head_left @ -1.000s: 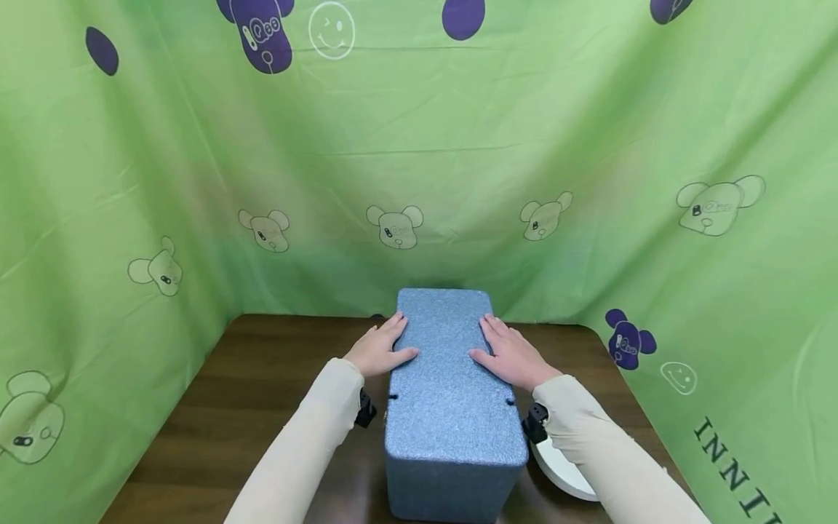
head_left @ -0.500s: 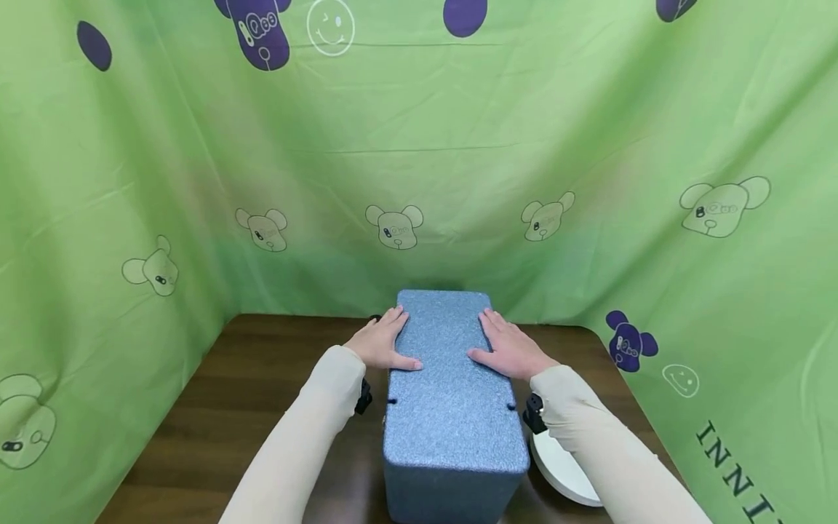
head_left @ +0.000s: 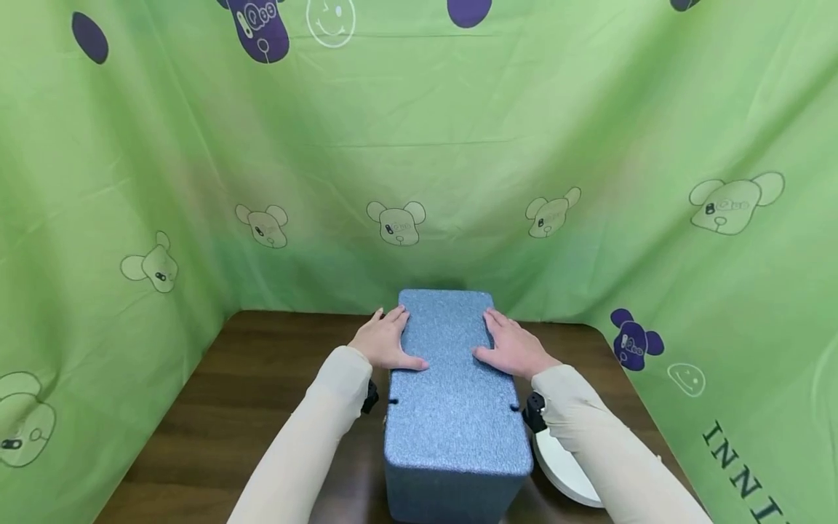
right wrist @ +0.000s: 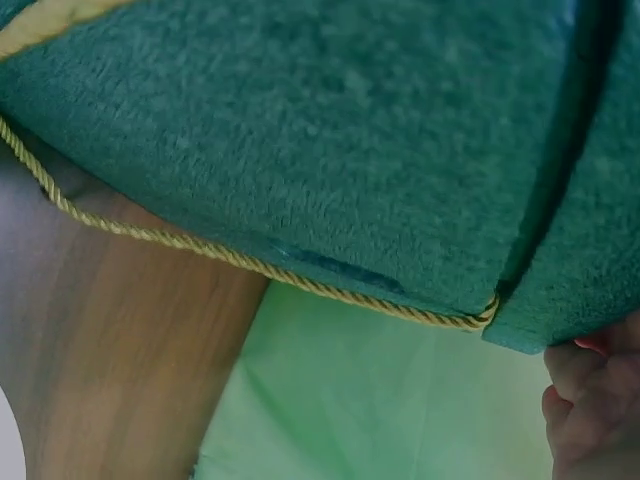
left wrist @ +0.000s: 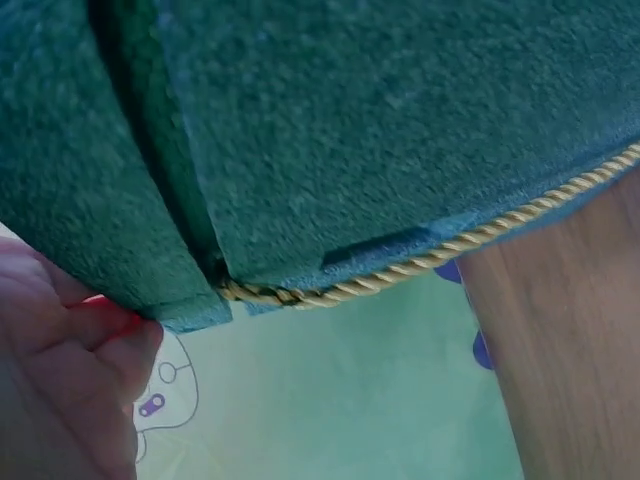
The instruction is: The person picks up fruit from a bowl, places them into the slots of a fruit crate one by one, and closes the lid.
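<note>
A tall blue fuzzy-covered box (head_left: 452, 495) stands in front of me, its lid (head_left: 455, 429) closed. My left hand (head_left: 386, 346) holds the lid's left side toward the far end, thumb on top and fingers along the side. Opposite it, my right hand (head_left: 513, 348) holds the lid's right side the same way. In the left wrist view, fingertips (left wrist: 130, 345) meet the lid's edge beyond a dark seam. A twisted gold cord (left wrist: 400, 270) runs along the box edge from that seam. The right wrist view shows a matching gold cord (right wrist: 250, 265).
The box stands on a dark wooden table (head_left: 275, 407). To its right, a round white object (head_left: 563, 473) is partly hidden under my right sleeve (head_left: 609, 451). A green printed curtain (head_left: 458, 131) hangs behind and along both sides.
My left thumb has slid a little farther inward and nearer over the lid. The right hand has hardly moved, and the lid stays closed.
</note>
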`<state>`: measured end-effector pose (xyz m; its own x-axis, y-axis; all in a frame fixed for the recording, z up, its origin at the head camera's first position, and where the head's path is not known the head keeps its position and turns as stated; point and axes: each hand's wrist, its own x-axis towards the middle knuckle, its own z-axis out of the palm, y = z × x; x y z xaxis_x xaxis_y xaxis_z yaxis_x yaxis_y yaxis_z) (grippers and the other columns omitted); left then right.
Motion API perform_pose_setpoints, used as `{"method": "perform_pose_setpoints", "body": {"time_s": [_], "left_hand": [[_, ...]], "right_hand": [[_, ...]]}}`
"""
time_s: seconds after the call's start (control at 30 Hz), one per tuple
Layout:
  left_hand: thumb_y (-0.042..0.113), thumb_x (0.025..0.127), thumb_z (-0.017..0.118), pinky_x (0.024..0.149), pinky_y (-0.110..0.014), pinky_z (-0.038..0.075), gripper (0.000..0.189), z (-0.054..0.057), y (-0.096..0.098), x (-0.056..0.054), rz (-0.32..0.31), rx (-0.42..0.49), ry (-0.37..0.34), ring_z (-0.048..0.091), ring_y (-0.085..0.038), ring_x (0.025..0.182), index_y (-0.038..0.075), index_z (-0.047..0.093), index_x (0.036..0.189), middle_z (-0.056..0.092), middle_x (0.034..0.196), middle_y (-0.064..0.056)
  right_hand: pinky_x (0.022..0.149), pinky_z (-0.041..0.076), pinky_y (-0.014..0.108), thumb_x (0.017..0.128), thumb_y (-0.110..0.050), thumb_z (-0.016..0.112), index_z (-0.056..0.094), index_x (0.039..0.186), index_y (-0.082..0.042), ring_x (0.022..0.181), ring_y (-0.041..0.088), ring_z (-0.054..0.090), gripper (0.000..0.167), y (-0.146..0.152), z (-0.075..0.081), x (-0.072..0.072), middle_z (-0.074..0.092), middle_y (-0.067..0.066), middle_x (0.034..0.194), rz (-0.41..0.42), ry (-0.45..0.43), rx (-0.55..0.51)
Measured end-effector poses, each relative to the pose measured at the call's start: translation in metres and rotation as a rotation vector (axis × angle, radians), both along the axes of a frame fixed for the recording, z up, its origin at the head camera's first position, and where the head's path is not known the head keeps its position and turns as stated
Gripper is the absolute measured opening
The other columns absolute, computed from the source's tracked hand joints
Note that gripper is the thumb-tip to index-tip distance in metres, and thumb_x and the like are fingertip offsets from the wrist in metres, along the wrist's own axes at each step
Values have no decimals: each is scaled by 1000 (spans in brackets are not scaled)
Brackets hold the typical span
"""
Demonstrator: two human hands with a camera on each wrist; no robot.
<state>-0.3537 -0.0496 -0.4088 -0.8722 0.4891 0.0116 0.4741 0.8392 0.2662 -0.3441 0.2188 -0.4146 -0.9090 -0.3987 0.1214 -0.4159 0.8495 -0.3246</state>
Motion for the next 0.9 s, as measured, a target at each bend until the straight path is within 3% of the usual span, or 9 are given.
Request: {"method": "perform_pose_setpoints", "body": {"time_s": [0.17,0.37,0.53,0.63,0.77,0.9], "left_hand": [[64,75,66,116,-43,15,102,-3,-1,2,19,-9,-31,26,-25,142,0,32,148,27,155,-14],[66,74,66,114,-45,21,102,1,-2,-3,38,-26,4,30,-31,139,2,35,147,31,152,-14],[69,70,68,115,-45,17,112,7,3,-5,32,-83,-65,12,-26,146,10,20,153,13,158,-15],[70,70,68,115,-43,17,115,9,6,-6,23,-119,-106,5,-23,147,13,15,155,6,160,-13],[68,70,69,115,-39,19,113,10,9,-6,20,-105,-82,9,-23,146,11,19,154,11,159,-12],[68,70,69,115,-38,19,112,9,10,-5,16,-98,-71,11,-22,146,11,20,154,12,159,-12]], "right_hand": [[107,30,53,89,-39,51,30,141,17,135,45,30,79,0,-1,-1,29,31,148,21,-42,34],[109,26,53,94,-46,50,27,143,14,139,43,23,82,-4,7,-10,23,31,151,54,-89,64],[112,20,53,95,-46,49,24,145,13,142,43,13,82,-5,3,-13,14,31,153,70,-105,15],[112,18,55,94,-46,51,26,144,13,142,44,9,82,-2,0,-13,9,32,154,66,-68,6],[112,17,56,92,-45,52,27,143,14,142,45,11,82,0,-4,-16,12,32,153,56,-8,-5],[111,20,55,90,-44,52,26,143,15,140,45,19,84,1,-5,-17,22,33,150,41,-4,8]]}}
